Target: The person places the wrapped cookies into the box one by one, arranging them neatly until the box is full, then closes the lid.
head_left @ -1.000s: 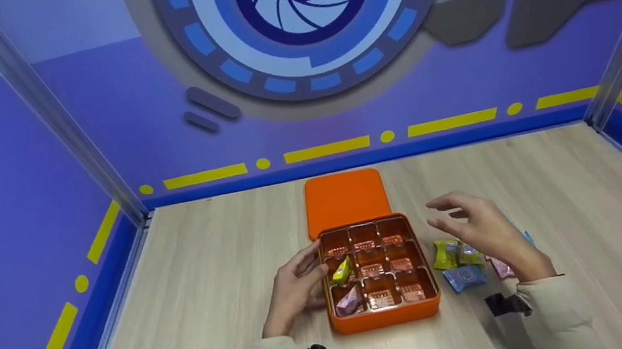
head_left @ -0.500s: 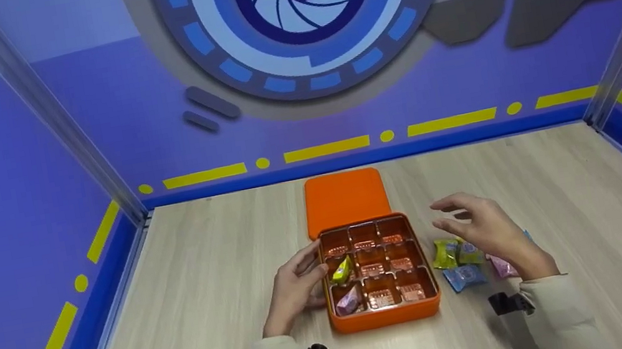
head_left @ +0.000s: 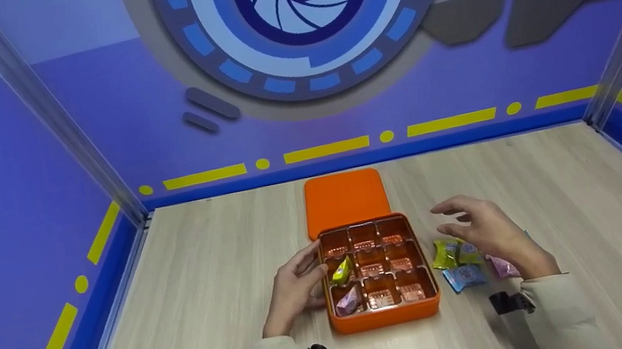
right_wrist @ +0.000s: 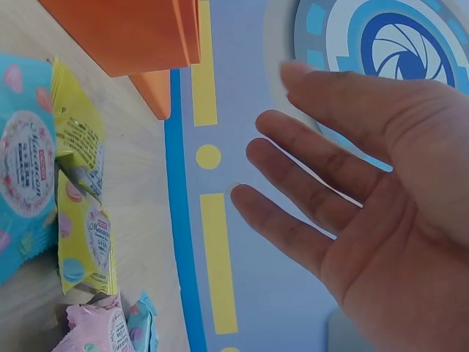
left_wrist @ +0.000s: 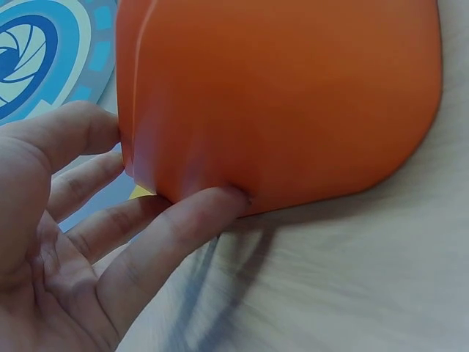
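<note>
My left hand rests its fingers on the left side of an orange divided box. In the left wrist view, the fingertips touch the smooth wall near its edge, thumb and fingers spread. Two wrapped candies sit in the left column: a yellow-green candy in the middle compartment, a pink candy in the nearest. My right hand hovers right of the box, holding nothing, fingers loosely bent. Beneath and beside it lie yellow candies, a blue candy and a pink candy, partly hidden in the head view.
An orange lid lies right behind the box. Another blue candy is by the pink one. The wooden table is bounded by a purple-blue back wall and side walls with metal corner posts.
My right hand has shifted very slightly right and down, still above the candies. My left hand and the box have stayed in place.
</note>
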`<state>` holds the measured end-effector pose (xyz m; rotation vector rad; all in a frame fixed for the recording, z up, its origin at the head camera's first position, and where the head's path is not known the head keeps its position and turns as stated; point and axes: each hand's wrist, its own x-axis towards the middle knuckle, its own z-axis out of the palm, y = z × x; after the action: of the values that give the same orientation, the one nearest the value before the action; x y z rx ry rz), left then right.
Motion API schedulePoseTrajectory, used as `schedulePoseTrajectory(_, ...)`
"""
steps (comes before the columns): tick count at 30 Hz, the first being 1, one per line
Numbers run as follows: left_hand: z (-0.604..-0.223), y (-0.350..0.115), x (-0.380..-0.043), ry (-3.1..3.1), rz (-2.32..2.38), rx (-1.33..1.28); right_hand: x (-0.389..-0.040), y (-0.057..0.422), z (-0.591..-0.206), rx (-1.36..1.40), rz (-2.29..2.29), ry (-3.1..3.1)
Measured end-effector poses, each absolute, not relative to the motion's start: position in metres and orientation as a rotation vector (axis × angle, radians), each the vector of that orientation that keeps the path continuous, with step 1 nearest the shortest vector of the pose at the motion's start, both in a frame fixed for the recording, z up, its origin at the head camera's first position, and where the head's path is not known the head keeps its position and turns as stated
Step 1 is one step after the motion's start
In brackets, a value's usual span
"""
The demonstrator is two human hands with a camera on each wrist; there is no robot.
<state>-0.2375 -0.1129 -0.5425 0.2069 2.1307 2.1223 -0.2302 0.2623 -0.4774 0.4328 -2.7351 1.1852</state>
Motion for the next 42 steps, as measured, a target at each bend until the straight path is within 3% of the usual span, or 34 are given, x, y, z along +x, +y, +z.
schedulePoseTrajectory(42,-0.543,-0.112,-0.238,2.165,2.091,0.208,-0.233,0.272,-0.490,0.533,1.066,-2.926)
